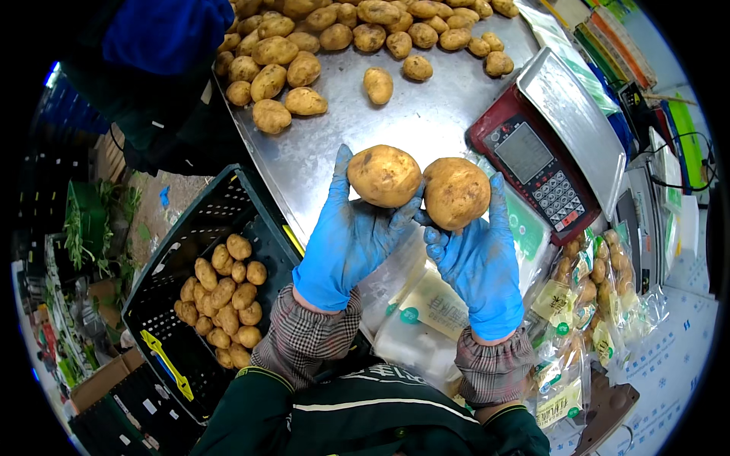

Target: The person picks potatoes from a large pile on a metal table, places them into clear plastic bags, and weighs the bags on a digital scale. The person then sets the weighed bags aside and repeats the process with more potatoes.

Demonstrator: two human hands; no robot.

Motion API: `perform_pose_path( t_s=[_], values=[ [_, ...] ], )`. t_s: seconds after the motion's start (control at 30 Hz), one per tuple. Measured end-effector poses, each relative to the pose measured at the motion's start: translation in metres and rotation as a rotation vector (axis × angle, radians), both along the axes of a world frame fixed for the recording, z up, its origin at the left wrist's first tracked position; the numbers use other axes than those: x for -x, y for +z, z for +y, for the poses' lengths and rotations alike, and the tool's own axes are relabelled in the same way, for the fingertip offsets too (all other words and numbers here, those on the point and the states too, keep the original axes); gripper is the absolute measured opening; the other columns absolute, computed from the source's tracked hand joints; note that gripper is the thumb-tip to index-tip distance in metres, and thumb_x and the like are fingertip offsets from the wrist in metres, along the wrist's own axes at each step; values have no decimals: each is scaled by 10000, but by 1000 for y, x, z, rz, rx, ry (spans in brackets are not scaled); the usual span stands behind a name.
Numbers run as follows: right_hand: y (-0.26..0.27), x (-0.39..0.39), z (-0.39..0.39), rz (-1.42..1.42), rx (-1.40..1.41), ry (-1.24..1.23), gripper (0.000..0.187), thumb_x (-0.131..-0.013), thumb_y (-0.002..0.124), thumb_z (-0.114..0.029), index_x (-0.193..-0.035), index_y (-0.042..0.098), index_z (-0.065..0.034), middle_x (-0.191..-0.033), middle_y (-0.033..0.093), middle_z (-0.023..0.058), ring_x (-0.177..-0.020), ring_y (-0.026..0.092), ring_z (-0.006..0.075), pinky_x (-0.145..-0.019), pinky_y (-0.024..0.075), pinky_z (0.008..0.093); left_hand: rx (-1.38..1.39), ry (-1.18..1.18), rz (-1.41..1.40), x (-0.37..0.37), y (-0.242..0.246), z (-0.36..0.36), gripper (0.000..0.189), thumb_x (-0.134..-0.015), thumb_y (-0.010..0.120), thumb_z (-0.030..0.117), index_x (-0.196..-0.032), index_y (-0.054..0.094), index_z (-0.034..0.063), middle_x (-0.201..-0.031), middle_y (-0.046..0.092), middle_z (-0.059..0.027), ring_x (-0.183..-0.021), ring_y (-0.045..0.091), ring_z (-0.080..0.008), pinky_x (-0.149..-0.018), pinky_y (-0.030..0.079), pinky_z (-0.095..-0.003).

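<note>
Both my hands wear dirt-smudged blue gloves and are raised over the near part of a metal table [319, 154]. In my left hand [359, 233] rests a large oval potato [385, 175], held between thumb and fingers. My right hand [478, 268] holds a second, rounder potato [457, 194] right beside it. The fingertips of the two hands nearly meet between the potatoes. Flat clear plastic bags with pale labels [436, 302] lie under and between my wrists.
Loose potatoes [275, 50] cover the table's far side. A red scale [539, 165] with a metal pan stands at right, beside bagged potatoes [599, 273]. At left, a dark plastic crate [188, 216] holds more potatoes [223, 293]. A person in dark clothing [165, 108] stands at the table's left.
</note>
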State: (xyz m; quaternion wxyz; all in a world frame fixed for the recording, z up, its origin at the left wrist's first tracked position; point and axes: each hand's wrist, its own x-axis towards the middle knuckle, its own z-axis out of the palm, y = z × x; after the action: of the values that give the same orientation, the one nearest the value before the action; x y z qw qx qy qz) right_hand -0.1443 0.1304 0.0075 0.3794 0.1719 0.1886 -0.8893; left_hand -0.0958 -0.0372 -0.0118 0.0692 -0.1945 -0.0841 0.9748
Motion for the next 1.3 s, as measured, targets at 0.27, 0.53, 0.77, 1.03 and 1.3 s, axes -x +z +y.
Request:
perform_pose_path(
  t_s=[0.27,0.53,0.77,1.03,1.3],
  values=[
    [10,-2,-24,591,-903,154,478,-899,622,-380,-1195,551,-12,-897,613,67,-719,589,107,-565,465,240,165,172,-6,-1,-29,-4,623,-932,448,545,-1347,386,85,-1341,431,-144,-1225,461,-315,-1023,414,-467],
    [-83,166,-92,1207,-1324,30,295,-896,558,-297,-905,649,-16,-757,634,154,-735,620,265,-663,464,356,88,216,101,-18,-45,-17,616,-899,372,644,-1375,412,255,-1455,333,-139,-1393,181,-413,-1028,187,-737],
    [-103,169,-155,1047,-867,335,573,-843,647,-292,-1331,453,-63,-1256,496,180,-1139,524,317,-963,448,405,174,172,76,-19,-52,-33,715,-884,350,682,-1448,283,247,-1481,294,-119,-1391,175,-424,-996,222,-752],
    [-20,70,-26,1194,-438,443,587,-888,590,-263,-1395,408,-29,-1330,504,110,-1224,473,215,-1072,339,359,124,-66,320,-25,-30,6,941,-836,343,758,-1506,40,172,-1515,178,-203,-1339,285,-451,-999,338,-655],
    [2,-10,65,895,-881,92,545,-886,608,-191,-1391,434,-85,-1249,555,85,-1039,568,138,-711,529,247,43,-38,330,-31,-20,67,837,-896,293,687,-1473,179,92,-1464,292,-189,-1258,440,-348,-991,434,-522]
  ],
)
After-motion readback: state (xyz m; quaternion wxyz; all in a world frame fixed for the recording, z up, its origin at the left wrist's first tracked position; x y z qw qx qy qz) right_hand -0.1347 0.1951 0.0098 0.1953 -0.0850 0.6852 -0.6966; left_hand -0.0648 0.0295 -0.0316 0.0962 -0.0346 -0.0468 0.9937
